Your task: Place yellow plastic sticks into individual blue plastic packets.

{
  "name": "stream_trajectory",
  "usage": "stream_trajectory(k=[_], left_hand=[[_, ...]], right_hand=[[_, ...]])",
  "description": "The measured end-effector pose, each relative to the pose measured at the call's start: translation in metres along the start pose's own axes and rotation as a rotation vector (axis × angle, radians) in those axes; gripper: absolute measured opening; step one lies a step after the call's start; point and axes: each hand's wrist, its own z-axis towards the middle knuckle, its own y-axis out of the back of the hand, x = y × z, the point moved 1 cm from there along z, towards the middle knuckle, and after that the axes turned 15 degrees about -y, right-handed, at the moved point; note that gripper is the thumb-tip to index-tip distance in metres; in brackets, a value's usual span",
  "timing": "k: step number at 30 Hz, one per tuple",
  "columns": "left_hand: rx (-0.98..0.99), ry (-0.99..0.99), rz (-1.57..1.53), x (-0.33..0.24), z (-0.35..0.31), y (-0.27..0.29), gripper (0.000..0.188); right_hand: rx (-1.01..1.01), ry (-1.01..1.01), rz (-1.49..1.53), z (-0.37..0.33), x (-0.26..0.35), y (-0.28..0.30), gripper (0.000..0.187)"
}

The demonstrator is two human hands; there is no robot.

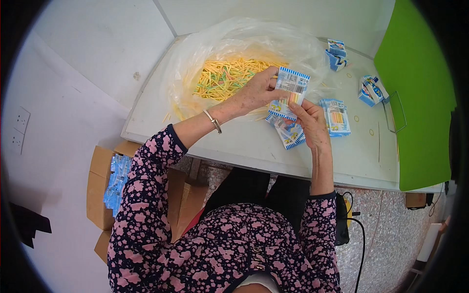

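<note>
A small clear packet point(293, 80) with blue-striped ends is held up over the table between my two hands, with coloured sticks showing through its window. My left hand point(255, 93) is closed on its left side, fingers partly behind it. From below right, my right hand point(314, 122) pinches the lower edge with the thumb in front. Under my hands lie similar packets point(289, 134), partly covered by the right hand. Just right of that hand rests another filled packet point(337, 119). Left of my left hand, a heap of thin yellow, green and pink sticks point(220, 80) fills an open clear plastic bag point(183, 58).
Crumpled blue-and-white packets point(336, 61) lie at the back right, with a bundle of packets point(372, 91) beside a wire stand point(404, 117). A green panel point(420, 93) borders the table's right side. A cardboard box point(97, 190) holding blue wrappers point(116, 180) stands below left.
</note>
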Motion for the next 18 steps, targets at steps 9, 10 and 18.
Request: stream_trajectory(k=[9,10,18], left_hand=[[0.022,-0.002,-0.111,0.003,-0.003,-0.004,0.049],[0.021,-0.002,-0.111,0.003,-0.004,-0.003,0.049],[-0.062,0.160,-0.532,0.009,-0.003,-0.004,0.041]], right_hand=[[-0.053,0.026,-0.138,0.003,-0.002,0.009,0.025],[-0.050,0.032,-0.149,0.004,0.000,0.009,0.024],[-0.002,-0.012,-0.259,0.000,0.001,0.013,0.020]])
